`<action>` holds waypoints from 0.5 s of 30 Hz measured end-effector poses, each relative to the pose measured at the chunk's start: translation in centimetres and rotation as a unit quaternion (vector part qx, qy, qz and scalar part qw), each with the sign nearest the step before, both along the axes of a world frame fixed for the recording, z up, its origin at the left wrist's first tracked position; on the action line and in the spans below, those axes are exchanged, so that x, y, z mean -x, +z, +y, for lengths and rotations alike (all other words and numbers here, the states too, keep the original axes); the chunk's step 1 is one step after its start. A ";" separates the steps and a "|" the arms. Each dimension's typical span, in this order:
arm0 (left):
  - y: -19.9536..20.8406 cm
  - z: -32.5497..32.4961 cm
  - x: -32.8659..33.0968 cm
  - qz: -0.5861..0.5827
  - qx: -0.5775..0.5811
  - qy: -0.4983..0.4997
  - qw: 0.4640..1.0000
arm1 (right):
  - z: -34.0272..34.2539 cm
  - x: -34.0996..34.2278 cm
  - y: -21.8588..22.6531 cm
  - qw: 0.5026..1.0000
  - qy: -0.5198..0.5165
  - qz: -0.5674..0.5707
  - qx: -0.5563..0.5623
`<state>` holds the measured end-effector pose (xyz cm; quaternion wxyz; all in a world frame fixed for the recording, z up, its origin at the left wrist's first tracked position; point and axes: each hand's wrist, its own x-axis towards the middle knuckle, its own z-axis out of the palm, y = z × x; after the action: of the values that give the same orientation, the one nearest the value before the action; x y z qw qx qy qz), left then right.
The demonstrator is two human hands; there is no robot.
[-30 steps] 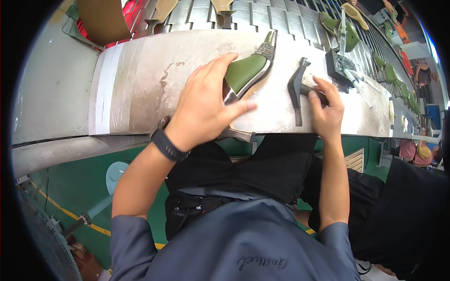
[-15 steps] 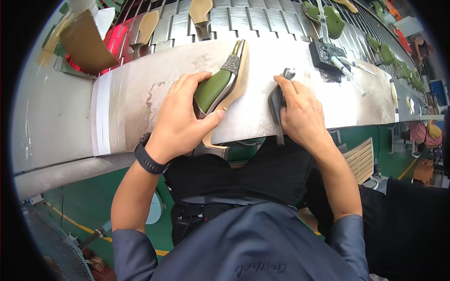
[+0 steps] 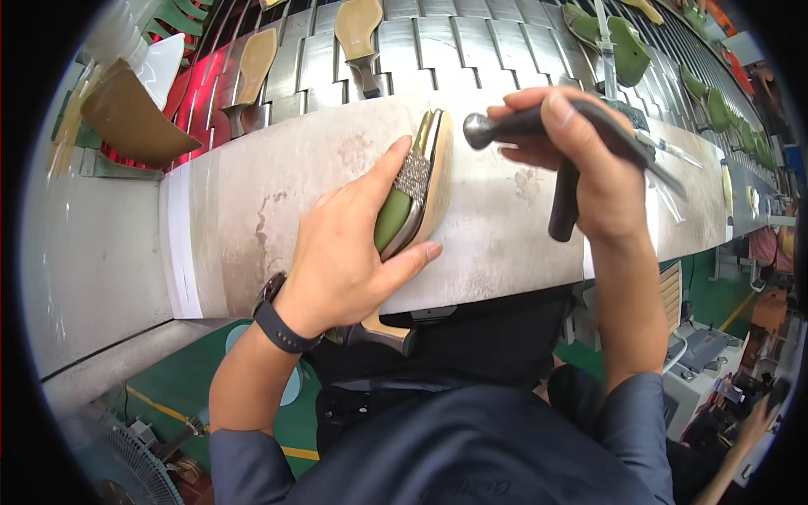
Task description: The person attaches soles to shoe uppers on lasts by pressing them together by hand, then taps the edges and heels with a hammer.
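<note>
Green high-heeled shoe (image 3: 410, 210) lies on its side on the worn grey bench top (image 3: 278, 194), toe pointing away from the person, heel hanging off the near edge of the bench; tan sole faces right, sparkly strap band across the upper. Left hand (image 3: 349, 252) is clamped over the shoe, thumb under the sole edge & fingers spread over the green upper, pinning it to the bench. Right hand (image 3: 589, 168) is closed round a dark-handled hammer (image 3: 539, 135), raised just right of the shoe, rounded metal head pointing toward the sole's toe end, not touching it; hands apart, w/ the shoe between them.

Judgement: work looks mid-way; shoe is already assembled (sole, heel, strap all on), sole seems set for tapping down; can't tell how much of the edge has been hammered yet.

Beyond the bench from the shoe: slatted metal conveyor (image 3: 497, 42) carrying loose tan insoles (image 3: 360, 25) & more green shoe parts (image 3: 619, 38); a black wristband (image 3: 276, 320) sits on the left wrist.
</note>
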<state>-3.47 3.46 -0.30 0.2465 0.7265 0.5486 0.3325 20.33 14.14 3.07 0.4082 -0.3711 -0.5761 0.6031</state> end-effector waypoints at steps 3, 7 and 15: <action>0.3 0.2 0.2 0.021 0.044 -0.016 0.999 | 2.5 1.5 -0.8 0.999 0.031 -0.015 -0.033; 0.0 0.2 0.3 0.024 0.030 -0.005 0.999 | 2.4 2.7 -0.9 0.993 0.072 -0.058 -0.073; 0.0 0.3 0.2 0.021 0.014 0.000 1.000 | 0.8 2.1 2.2 0.966 0.181 -0.174 -0.065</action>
<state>-3.65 3.74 -0.28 0.2453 0.7296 0.5582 0.3097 18.23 14.97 5.22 0.2089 -0.3326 -0.7341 0.5540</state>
